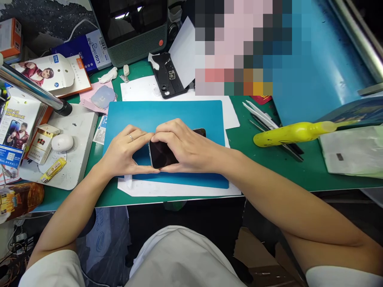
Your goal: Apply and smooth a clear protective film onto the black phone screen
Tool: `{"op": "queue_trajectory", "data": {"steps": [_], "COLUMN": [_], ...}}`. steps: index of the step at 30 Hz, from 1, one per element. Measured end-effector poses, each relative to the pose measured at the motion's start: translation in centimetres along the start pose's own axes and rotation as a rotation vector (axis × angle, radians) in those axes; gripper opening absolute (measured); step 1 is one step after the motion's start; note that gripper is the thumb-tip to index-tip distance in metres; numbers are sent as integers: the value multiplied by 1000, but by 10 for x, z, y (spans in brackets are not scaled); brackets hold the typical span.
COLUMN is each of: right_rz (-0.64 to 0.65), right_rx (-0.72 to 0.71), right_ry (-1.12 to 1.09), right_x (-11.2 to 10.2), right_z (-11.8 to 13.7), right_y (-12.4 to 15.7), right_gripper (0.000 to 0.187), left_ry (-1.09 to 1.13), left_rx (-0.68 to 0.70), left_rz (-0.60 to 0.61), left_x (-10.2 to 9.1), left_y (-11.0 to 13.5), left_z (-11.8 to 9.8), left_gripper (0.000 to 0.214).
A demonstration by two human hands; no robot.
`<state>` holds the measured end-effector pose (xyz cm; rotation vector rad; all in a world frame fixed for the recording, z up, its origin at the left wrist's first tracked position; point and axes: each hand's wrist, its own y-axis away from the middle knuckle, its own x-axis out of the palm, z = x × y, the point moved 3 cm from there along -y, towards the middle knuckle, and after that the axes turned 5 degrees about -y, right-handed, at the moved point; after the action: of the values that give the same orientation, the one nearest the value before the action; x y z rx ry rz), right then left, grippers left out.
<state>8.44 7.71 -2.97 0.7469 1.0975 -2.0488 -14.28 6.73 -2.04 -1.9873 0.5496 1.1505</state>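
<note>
A smartphone (161, 154) with a dark screen lies sideways, face up, on the blue mat (167, 113). My right hand (187, 147) arches over it, thumb on the near edge and fingers on the far edge, gripping it across its width. At the phone's left end, my left hand (128, 151), with a ring on one finger, holds the corners between thumb and fingers. The middle of the phone is hidden under my right hand; its far right corner shows beyond the wrist.
Behind the mat lies a black phone case (169, 75) near a grey device with a screen (134, 36). To the right are tweezers (263, 115) and a yellow bottle (289, 134). A metal lamp arm (36, 87) crosses the left side, above a white board (80, 159) holding small items.
</note>
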Motion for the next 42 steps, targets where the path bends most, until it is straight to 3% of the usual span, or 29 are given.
{"op": "queue_trajectory", "data": {"steps": [10, 17, 26, 32, 36, 42], "right_rz": [14, 33, 35, 31, 28, 49], "right_rx": [28, 34, 39, 50, 54, 90], "right_ry": [-25, -14, -10, -22, -18, -17], "right_x": [2, 0, -1, -1, -2, -1], "right_z": [-3, -1, -1, 3, 5, 4], "right_y": [2, 0, 1, 0, -1, 0], "right_gripper": [79, 79, 80, 89, 98, 96], "left_ry": [-11, 18, 14, 16, -33, -52], "left_rx": [-41, 68, -54, 3, -41, -25], "left_rz": [41, -66, 47, -20, 14, -4], "left_x": [2, 0, 2, 1, 3, 3], "left_y": [2, 0, 2, 1, 1, 2], "left_z": [2, -1, 4, 2, 4, 6], "left_gripper": [87, 83, 86, 80, 82, 78]}}
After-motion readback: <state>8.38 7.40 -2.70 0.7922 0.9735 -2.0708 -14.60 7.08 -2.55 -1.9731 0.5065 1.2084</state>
